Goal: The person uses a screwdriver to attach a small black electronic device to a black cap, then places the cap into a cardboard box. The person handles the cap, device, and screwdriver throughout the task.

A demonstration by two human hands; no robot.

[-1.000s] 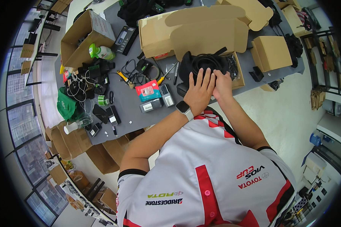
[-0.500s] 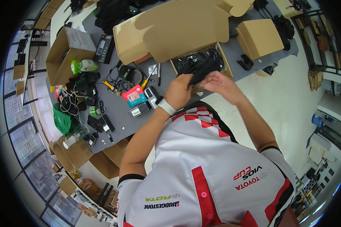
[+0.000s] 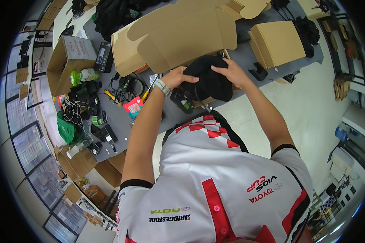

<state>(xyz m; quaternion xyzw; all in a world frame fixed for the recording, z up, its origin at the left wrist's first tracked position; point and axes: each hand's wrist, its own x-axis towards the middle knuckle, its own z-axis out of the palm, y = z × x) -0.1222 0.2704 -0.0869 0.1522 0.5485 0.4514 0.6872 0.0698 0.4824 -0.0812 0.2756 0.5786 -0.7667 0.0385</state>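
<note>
Between my two hands is a black, rounded cap-like thing [image 3: 212, 83], apparently soft fabric. My left hand [image 3: 177, 77] grips its left edge, thumb on top. Closed on its far right edge is my right hand [image 3: 235, 74], thumb also on top. A small black box-shaped device [image 3: 182, 100] hangs beside it below my left hand, and a thin cable seems to run between them. Behind the cap stands an opened brown cardboard box [image 3: 190, 34] with its large lid raised. The cap covers most of the box's inside.
Left of my left arm lie a yellow-handled screwdriver [image 3: 145, 96], a red and blue packet [image 3: 133, 107] and tangled cables [image 3: 74, 110]. A green and white spray bottle [image 3: 85, 75] stands by an open carton [image 3: 65, 65]. A closed cardboard box [image 3: 276, 43] is at the right.
Both hands have risen from the open box with the black cap, now spread wide between them. The small black device has come into view below my left hand.
</note>
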